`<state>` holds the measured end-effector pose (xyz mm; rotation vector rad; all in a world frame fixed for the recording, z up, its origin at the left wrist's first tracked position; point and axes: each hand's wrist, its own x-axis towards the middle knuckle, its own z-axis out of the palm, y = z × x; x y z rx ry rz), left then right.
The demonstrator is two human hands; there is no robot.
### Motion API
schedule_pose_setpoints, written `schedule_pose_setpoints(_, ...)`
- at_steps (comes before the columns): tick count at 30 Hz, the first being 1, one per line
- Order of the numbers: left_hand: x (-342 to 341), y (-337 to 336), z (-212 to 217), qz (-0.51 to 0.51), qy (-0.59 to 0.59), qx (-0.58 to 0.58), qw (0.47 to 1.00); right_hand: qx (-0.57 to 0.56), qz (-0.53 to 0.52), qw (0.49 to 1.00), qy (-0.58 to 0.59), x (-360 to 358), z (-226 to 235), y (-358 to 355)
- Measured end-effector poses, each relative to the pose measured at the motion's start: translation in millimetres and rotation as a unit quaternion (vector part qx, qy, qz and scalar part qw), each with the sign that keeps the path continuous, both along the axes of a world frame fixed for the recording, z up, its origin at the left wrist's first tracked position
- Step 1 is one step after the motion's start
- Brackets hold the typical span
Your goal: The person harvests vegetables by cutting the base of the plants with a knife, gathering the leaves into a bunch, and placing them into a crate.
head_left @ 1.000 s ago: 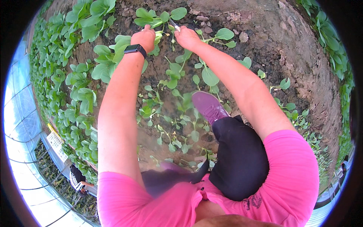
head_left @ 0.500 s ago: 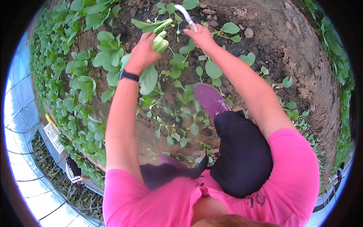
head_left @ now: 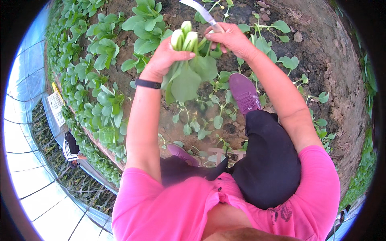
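Observation:
My left hand (head_left: 164, 59) is closed round a bunch of bok choy (head_left: 187, 82). Its pale, thick stem ends point away from me, and the broad green leaves hang down toward my wrist. Just to the right, my right hand (head_left: 234, 40) grips a small sickle (head_left: 199, 9) by its pale handle. The curved, silvery blade points up and left, beyond the stems and apart from them. The right fingertips are close beside the bunch; whether they touch its leaves I cannot tell.
Dense bok choy plants (head_left: 106, 50) line the left side, with smaller seedlings (head_left: 217, 110) scattered over the soil (head_left: 313, 68) under my hands. My purple shoe (head_left: 244, 94) stands among them. At far left are a white printed board (head_left: 56, 108) and another person (head_left: 71, 148).
My left hand has drawn the bunch nearer and to the right, turning it so the stem ends point away. My right hand has shifted slightly right with the sickle.

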<state>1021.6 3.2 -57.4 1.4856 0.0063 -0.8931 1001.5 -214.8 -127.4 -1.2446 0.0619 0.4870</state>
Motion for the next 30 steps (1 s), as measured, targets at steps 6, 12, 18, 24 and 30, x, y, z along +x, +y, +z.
schedule_pose_setpoints(6, 21.1, -10.3, -35.4, -0.046, -0.036, 0.076, 0.995, 0.007, -0.048, 0.997, 0.06, 16.7, -28.6, 11.9)
schedule_pose_setpoints(12, 48.2, 11.7, -66.7, -0.386, -0.382, 0.55, 0.634, -0.13, -0.071, 0.987, 0.058, 29.3, -65.3, 42.7)
schedule_pose_setpoints(18, 50.0, 89.1, -90.4, -0.405, -0.315, 0.671, 0.535, -0.269, 0.104, 0.957, 0.023, 38.2, -94.9, 106.8)
schedule_pose_setpoints(24, 34.9, 110.4, -94.4, -0.397, -0.299, 0.665, 0.557, -0.335, 0.158, 0.926, -0.077, 49.1, -98.4, 140.8)
schedule_pose_setpoints(30, 35.1, 114.0, -97.3, -0.379, -0.304, 0.658, 0.576, -0.405, 0.148, 0.897, -0.096, 51.9, -116.8, 154.5)
